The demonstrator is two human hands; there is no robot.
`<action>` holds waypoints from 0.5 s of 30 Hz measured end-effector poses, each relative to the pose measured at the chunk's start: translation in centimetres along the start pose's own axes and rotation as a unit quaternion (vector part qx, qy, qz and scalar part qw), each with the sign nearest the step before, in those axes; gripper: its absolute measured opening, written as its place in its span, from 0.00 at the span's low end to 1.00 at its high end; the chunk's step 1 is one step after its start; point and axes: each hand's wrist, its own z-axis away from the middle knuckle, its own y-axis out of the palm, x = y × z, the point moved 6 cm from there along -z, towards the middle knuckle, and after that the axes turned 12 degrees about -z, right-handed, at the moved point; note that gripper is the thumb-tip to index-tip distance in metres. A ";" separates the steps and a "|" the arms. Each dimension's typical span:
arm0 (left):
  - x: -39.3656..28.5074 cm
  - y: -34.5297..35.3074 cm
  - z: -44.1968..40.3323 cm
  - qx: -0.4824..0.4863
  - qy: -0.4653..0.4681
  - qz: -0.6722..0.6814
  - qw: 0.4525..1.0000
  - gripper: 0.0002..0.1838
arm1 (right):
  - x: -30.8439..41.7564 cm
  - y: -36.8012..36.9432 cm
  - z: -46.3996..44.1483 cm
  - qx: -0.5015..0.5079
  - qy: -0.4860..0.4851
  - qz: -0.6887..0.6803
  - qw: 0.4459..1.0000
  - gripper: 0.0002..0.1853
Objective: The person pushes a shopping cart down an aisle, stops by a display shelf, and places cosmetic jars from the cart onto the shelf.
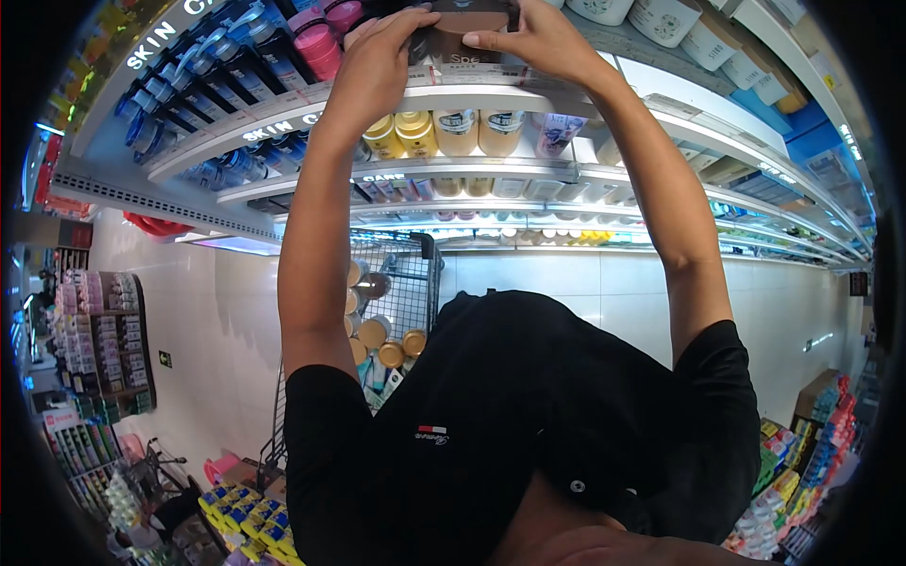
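Both my arms reach up to the top shelf (472, 97). There a brown container (469, 30) with pale lettering on its front stands between my hands; its top is cut off by the frame edge. My left hand (385, 49) is closed about its left side, some fingertips hidden behind it. On the other side my right hand (543, 40) grips it, the thumb lying across the front. Pink tubs (316, 45) and dark blue bottles (231, 64) stand to the left of my left hand. White tubs (663, 21) are on the shelf to the right.
Lower shelves hold yellow bottles (415, 134), cream-coloured bottles (500, 132) and a purple tube (559, 134). A wire shopping cart (401, 274) with several gold-lidded jars (391, 355) stands beside me at left. Farther off are a display rack (99, 340) and stacked yellow packs (247, 514).
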 end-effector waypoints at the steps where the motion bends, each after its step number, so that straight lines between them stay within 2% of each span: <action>1: -0.1 -0.1 0.0 0.004 -0.010 0.002 1.000 0.22 | 0.0 0.0 0.0 0.000 0.000 0.000 1.000 0.44; 6: -0.4 -0.2 0.0 0.004 -0.018 0.013 1.000 0.22 | 0.3 0.2 0.3 0.027 0.073 -0.043 0.996 0.45; 9: -0.2 -0.2 -0.1 0.004 -0.025 0.014 1.000 0.22 | -0.3 0.3 0.2 0.012 0.022 -0.058 0.998 0.44; 13: -0.2 -0.2 -0.1 -0.001 -0.013 0.004 1.000 0.22 | 0.1 0.2 0.4 0.027 0.060 -0.005 0.998 0.43; 15: -0.2 -0.2 0.0 -0.001 -0.014 0.002 1.000 0.22 | -0.2 0.3 0.4 0.013 0.022 -0.048 0.999 0.43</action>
